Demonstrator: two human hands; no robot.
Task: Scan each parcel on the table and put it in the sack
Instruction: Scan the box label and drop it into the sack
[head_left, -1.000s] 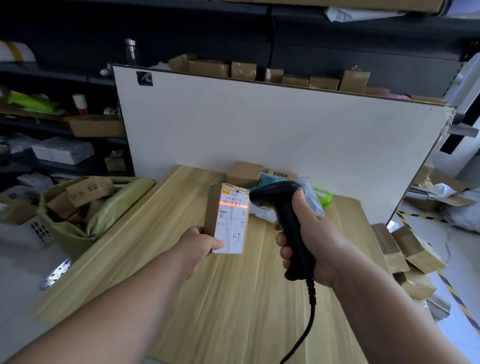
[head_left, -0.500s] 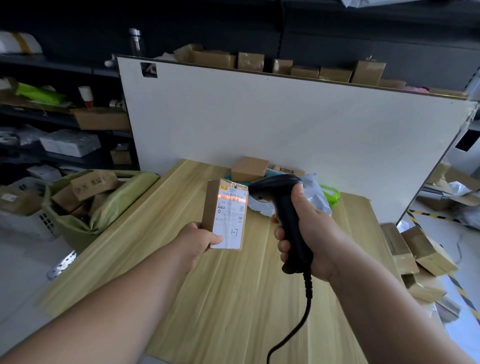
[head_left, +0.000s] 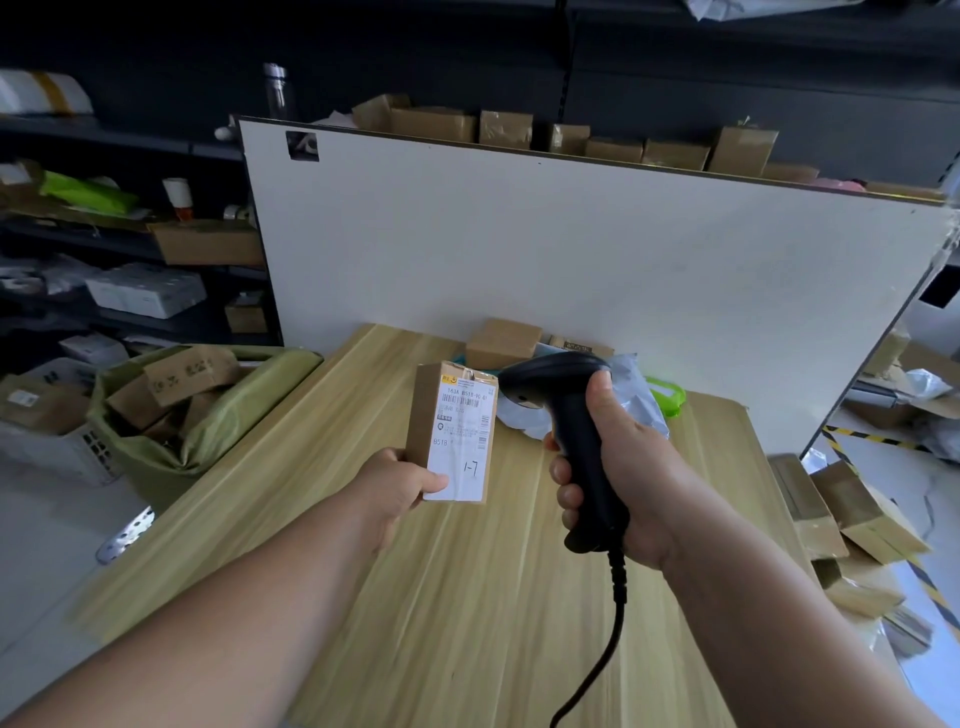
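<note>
1. left hand (head_left: 402, 486) is up over the middle of the table (head_left: 467, 623); fingers curled behind a small cardboard parcel (head_left: 457, 431), thumb pinching its front low corner.
2. parcel is upright and clear of the table top; white label w/ barcode faces the camera; "b518" and handwritten "1-7" are readable.
3. right hand (head_left: 623, 467) is also over the table, just right of the parcel; fingers wrapped tight round the grip of a black scanner (head_left: 566, 415), thumb up near its head.
4. scanner head is just beside the parcel's top right corner; can't tell if they touch.
5. black cable (head_left: 615, 613) runs from the grip base down toward the table's near edge.
6. at the table's far end: a brown box (head_left: 501, 343), a grey poly bag (head_left: 639, 395) and a green packet (head_left: 667, 400), bunched by the white board (head_left: 571, 249) that stands along that edge.
7. at the table's left side: a green sack (head_left: 218, 421), mouth open, w/ several cardboard boxes (head_left: 187, 371) inside.
8. further left of the table: a white basket (head_left: 62, 449); dark shelves (head_left: 130, 234) w/ cartons.
9. right of the table: loose cartons (head_left: 852, 509) on the floor.
10. beyond the table's far end: a row of brown boxes (head_left: 436, 122) shows above the board's top edge.
</note>
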